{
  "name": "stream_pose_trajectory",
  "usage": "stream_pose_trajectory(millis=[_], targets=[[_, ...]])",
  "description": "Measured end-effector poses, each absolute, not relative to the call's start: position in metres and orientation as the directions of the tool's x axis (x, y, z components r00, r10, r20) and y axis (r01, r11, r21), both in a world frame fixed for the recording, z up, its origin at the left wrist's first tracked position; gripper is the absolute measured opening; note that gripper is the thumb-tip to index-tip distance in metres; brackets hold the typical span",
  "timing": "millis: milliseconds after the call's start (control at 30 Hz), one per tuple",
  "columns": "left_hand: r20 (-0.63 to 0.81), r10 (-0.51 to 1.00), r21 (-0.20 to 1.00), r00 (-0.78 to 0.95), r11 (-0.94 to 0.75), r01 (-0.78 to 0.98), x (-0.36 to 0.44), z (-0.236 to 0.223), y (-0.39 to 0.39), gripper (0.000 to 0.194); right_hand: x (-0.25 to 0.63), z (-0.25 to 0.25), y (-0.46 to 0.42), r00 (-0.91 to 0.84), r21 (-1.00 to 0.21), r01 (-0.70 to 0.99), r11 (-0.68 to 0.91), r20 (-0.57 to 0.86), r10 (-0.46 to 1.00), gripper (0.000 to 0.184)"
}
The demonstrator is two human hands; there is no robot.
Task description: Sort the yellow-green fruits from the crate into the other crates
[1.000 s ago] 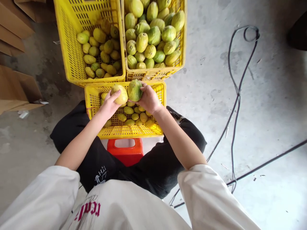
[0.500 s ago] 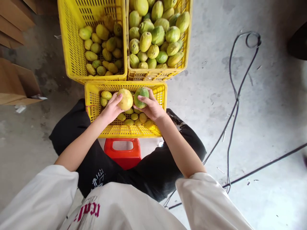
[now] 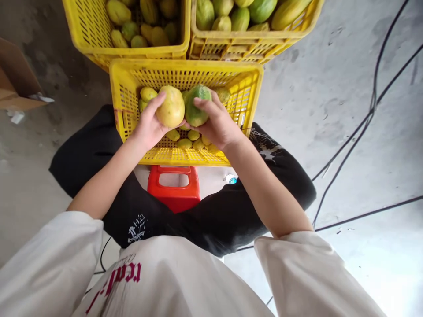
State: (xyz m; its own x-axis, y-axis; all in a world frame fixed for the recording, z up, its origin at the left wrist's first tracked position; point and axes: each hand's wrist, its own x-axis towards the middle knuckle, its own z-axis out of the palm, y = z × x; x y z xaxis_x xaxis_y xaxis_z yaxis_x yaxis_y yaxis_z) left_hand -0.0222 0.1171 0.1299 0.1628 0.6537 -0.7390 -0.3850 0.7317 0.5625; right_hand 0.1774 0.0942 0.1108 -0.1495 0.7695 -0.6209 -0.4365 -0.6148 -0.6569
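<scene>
My left hand [image 3: 150, 121] is closed around a yellow papaya [image 3: 170, 107], its thumb over the near-left side. In my right hand [image 3: 220, 116] is a greener papaya [image 3: 197, 105], with the thumb across its top. The two fruits are side by side, almost touching, above a yellow plastic crate [image 3: 186, 66] between my knees. Several small yellow papayas [image 3: 184, 143] lie in that crate, partly hidden by my hands and the held fruit.
Beyond it stand two more yellow crates, the left crate [image 3: 132, 52] and the right crate [image 3: 238, 37], both holding papayas. A red plastic stool [image 3: 175, 200] is below the near crate. Black cables [image 3: 370, 115] cross the concrete floor; a cardboard box [image 3: 16, 83] lies at left.
The view has tilted down and closer, so the crates appear larger and the far ones are cut off at the top. Both hands keep hold of the same papayas.
</scene>
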Motion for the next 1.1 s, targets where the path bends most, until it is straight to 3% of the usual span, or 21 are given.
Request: stream_pose_trajectory(millis=[100,267,367,533,733,800,900,1100], targets=[[-0.765,0.625,0.519,0.154,0.741,-0.426,-0.019,0.133,0.123,0.024,0.188,0.112,0.102,-0.161,-0.629,-0.432,-0.647,-0.652,0.741,0.022],[-0.752,0.650,0.571,0.107,0.724,-0.386,-0.009,0.136,0.128,0.046,0.203,0.117,0.104,-0.198,-0.637,-0.350,-0.687,-0.667,0.719,0.036],[-0.715,0.681,0.609,0.159,0.718,-0.336,-0.006,0.134,0.123,0.028,0.202,0.120,0.095,-0.201,-0.625,-0.365,-0.690,-0.671,0.714,0.048],[-0.689,0.675,0.634,0.264,0.738,-0.230,-0.007,0.122,0.113,0.007,0.199,0.113,0.084,-0.205,-0.598,-0.380,-0.706,-0.690,0.695,0.052],[-0.704,0.635,0.561,0.316,0.771,-0.300,-0.021,0.112,0.112,0.028,0.197,0.112,0.081,-0.159,-0.633,-0.353,-0.689,-0.685,0.711,0.051],[-0.730,0.619,0.527,0.290,0.780,-0.337,-0.021,0.113,0.112,0.020,0.196,0.115,0.084,-0.150,-0.601,-0.358,-0.714,-0.718,0.680,0.042],[-0.740,0.630,0.530,0.235,0.762,-0.372,-0.018,0.116,0.113,0.028,0.195,0.120,0.091,-0.137,-0.567,-0.386,-0.728,-0.745,0.653,0.021],[-0.698,0.682,0.619,0.219,0.728,-0.296,-0.018,0.119,0.118,0.008,0.199,0.125,0.095,-0.197,-0.573,-0.330,-0.750,-0.735,0.649,0.029]])
